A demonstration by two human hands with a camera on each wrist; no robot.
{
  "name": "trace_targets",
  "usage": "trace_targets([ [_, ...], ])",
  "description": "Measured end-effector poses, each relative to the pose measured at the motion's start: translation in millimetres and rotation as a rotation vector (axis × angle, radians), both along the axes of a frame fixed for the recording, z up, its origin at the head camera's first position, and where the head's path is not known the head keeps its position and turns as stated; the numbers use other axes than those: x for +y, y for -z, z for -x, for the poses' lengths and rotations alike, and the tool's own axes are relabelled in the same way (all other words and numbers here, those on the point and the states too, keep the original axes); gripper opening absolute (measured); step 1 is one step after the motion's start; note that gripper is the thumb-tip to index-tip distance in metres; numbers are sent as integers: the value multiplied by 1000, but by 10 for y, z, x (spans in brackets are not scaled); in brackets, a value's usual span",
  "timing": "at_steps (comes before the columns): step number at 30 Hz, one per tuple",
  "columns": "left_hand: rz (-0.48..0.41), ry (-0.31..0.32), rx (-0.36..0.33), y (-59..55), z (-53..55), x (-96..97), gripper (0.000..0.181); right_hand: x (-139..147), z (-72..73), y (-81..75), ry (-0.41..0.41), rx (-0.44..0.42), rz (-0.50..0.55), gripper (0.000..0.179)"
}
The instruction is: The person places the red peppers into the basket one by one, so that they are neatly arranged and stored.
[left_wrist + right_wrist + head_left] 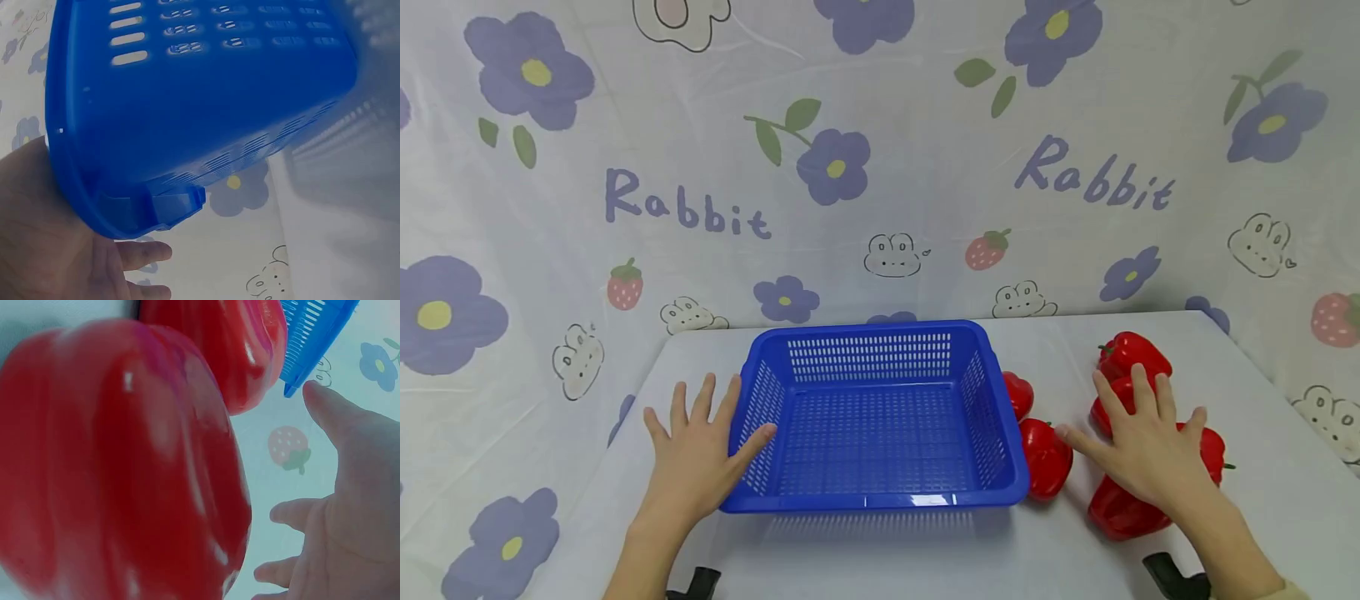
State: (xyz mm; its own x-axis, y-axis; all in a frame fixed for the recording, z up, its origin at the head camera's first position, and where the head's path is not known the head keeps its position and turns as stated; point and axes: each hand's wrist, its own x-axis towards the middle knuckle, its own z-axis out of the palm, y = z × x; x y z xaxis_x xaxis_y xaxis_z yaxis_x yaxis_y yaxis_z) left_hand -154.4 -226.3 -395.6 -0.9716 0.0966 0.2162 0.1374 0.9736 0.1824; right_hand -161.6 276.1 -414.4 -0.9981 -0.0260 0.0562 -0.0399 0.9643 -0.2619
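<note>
A blue plastic basket (pixel 872 500) with slotted walls stands in the middle of the table, its inside bare. My left hand (pixel 696 462) is spread at the basket's left rim, thumb reaching over the edge; in the left wrist view the hand (pixel 44 231) lies alongside the rim. Fingers spread wide, my right hand (pixel 1150 446) hovers over a group of red bell peppers (pixel 1126 508) and partly hides them. Two more peppers, one a larger red bell pepper (pixel 1047 462), sit against the basket's right side. Neither hand grips anything.
The white table (pixel 880 558) meets a hanging cloth (pixel 925 167) printed with flowers, rabbits and strawberries behind it. Dark objects, one a black piece (pixel 703 581), show beside each wrist at the bottom of the head view.
</note>
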Motion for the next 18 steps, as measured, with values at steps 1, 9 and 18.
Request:
trace_targets([
  [1,-10,-2,6,0,-3,-2,89,-4,-4,1,0,-1,2,107],
  [9,-300,8,94,77,-53,-25,69,-3,-57,-23,-17,50,61,102],
  [18,-638,90,140,279,-81,-27,59,153,-123,-78,-81,90,208,87],
])
